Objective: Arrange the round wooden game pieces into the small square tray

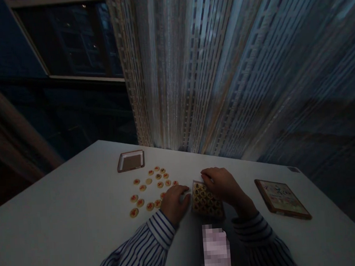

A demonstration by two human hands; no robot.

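So on my feed the box (207, 204) sits between the hands, right hand (222, 183) with fingers curled at its far corner, probably steadying it, left hand (173, 201) with thumb and finger parted near loose discs (134, 212).

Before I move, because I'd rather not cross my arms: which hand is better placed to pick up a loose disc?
Left, most likely: the left hand is right beside the loose discs, while the right hand is at the box, farther from them.
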